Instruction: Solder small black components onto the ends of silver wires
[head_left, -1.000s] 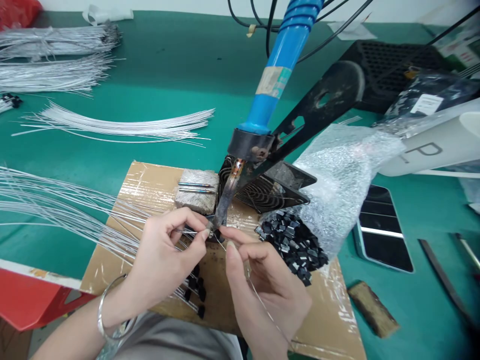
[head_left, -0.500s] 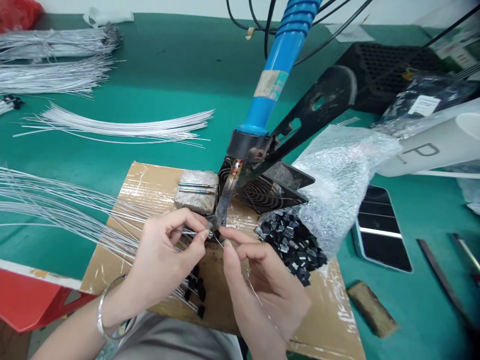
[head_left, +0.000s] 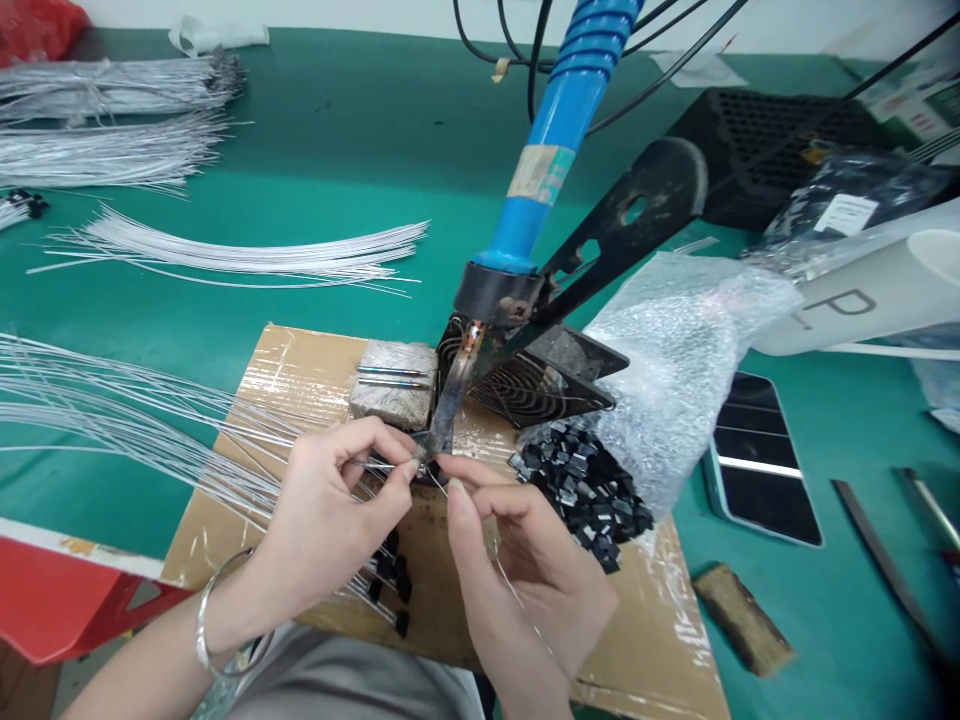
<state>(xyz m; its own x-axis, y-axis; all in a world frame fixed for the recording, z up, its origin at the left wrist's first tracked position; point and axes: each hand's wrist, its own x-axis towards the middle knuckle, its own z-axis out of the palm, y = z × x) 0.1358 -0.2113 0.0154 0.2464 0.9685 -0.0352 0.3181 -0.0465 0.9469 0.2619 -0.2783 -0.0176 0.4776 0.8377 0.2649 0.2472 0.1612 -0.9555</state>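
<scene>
My left hand [head_left: 337,500] pinches a thin wire [head_left: 379,464] close under the tip of the soldering iron [head_left: 450,400]. The wire's end, at the tip, is too small to make out. Between the thumb and fingers of my right hand [head_left: 525,570] runs a strand of solder wire [head_left: 510,585], its upper end meeting the same spot and its tail trailing across the palm. The blue-handled iron is held pointing down by a black metal bracket [head_left: 630,230]. Below my left hand lie several wires with black ends [head_left: 390,575].
Beside my right hand is a pile of small black parts [head_left: 585,490] on bubble wrap [head_left: 667,340]. White wires [head_left: 150,430] spread to the left, with another bundle [head_left: 255,250] behind. A fan [head_left: 525,385], a phone [head_left: 765,460] and a wooden block [head_left: 742,618] are also around.
Almost nothing differs. Both hands stay at the iron's tip, and my right hand has shifted only very slightly.
</scene>
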